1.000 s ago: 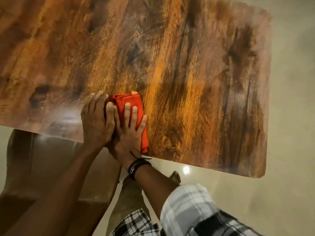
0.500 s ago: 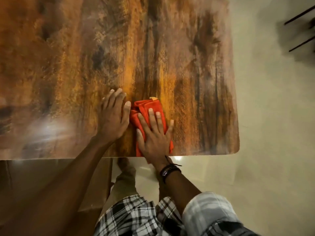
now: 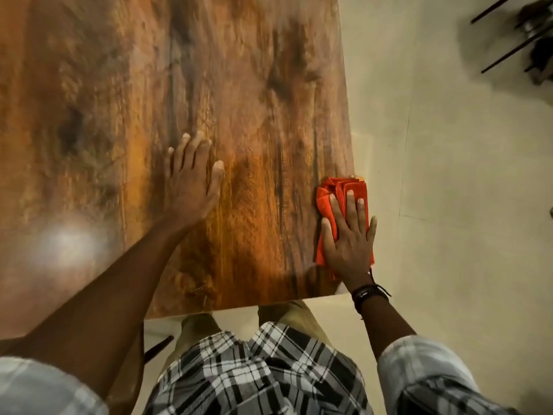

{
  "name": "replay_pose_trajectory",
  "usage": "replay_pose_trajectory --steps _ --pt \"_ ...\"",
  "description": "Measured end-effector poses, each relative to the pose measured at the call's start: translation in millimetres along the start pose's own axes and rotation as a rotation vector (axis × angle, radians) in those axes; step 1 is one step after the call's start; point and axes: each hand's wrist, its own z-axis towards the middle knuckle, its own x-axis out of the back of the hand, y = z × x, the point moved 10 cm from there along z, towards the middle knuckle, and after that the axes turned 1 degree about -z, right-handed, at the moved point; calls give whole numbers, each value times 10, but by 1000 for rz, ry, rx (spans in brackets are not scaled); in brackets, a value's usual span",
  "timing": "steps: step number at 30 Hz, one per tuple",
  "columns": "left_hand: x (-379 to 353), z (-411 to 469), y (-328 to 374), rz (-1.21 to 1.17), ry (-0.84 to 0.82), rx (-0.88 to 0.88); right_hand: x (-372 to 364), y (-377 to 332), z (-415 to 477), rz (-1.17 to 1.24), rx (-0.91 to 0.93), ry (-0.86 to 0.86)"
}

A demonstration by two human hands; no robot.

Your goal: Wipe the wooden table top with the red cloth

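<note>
A brown wooden desk (image 3: 254, 85) with dark streaks is seen from above, on a pale floor (image 3: 449, 175). A folded red cloth (image 3: 327, 202) is laid at its right edge, near the close corner. The cloth is pressed down by the flat right grip (image 3: 348, 244). The left grip (image 3: 191, 187) is laid flat on the bare wood, well apart from the cloth.

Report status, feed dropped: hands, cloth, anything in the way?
Right hand pressing red cloth at right edge of wooden table top. Left hand flat on the wood, clear of cloth. Nothing seen in the way.
</note>
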Motion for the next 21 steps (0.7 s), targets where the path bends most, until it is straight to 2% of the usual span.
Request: replay_pose_trajectory --steps 7,14,21 --pt "22 836 -196 86 125 162 123 -263 1873 53 126 -5" --pt "-42 967 -208 176 167 211 235 -711 3515 16 144 -12" --pt "-57 993 -212 186 166 236 287 -1137 4557 -12 79 -6"
